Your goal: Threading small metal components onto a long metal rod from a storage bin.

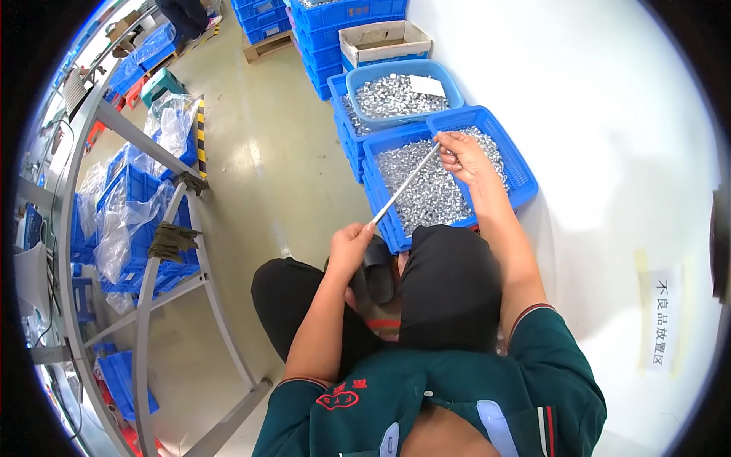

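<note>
A thin, straight silvery rod [406, 185] stretches slantwise between my two hands, above the near edge of a blue crate. My left hand [352, 247] is closed on its lower near end, in front of my knees. The fingers of my right hand [463, 156] pinch its far upper end. Beneath the rod, the blue crate [386, 232] holds a mass of small shiny metal parts [434, 199]. A second blue basket [521, 164] with similar parts sits tilted at its right side, partly hidden by my right forearm.
Behind stand a light-blue tub [457, 84] of metal parts with a white card [427, 85], a whitish open box [384, 42] and stacked blue crates [316, 46]. A grey metal frame [145, 327] is at my left, with plastic-covered crates [141, 221] beyond. A white wall [601, 152] rises at right.
</note>
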The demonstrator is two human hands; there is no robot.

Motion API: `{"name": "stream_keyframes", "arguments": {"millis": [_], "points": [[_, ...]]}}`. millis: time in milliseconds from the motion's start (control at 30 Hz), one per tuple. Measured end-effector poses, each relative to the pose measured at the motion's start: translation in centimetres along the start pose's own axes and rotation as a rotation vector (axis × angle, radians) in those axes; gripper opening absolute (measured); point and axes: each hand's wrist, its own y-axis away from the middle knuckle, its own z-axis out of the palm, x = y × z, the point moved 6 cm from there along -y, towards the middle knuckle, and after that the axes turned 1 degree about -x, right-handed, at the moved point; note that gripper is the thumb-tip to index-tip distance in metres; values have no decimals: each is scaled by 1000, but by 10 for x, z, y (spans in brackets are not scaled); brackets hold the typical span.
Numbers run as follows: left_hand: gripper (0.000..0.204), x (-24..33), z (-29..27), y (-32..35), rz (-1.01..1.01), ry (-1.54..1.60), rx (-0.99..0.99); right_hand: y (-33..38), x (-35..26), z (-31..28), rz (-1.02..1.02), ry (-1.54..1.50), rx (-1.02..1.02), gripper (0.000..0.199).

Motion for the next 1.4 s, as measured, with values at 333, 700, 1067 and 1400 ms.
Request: {"name": "stream_keyframes", "arguments": {"millis": [333, 700, 1067, 1400], "points": [[35, -3, 21, 2, -407, 502, -393, -6, 7, 5, -33, -307, -106, 16], [39, -11, 17, -27, -28, 22, 45, -9, 35, 27, 149, 55, -33, 15], [34, -7, 36, -47, -159, 353, 22, -2, 83, 43, 400, -68, -159, 24], [37, -9, 23, -39, -184, 388, 32, -13, 106, 1, 533, -591, 80, 18]]}}
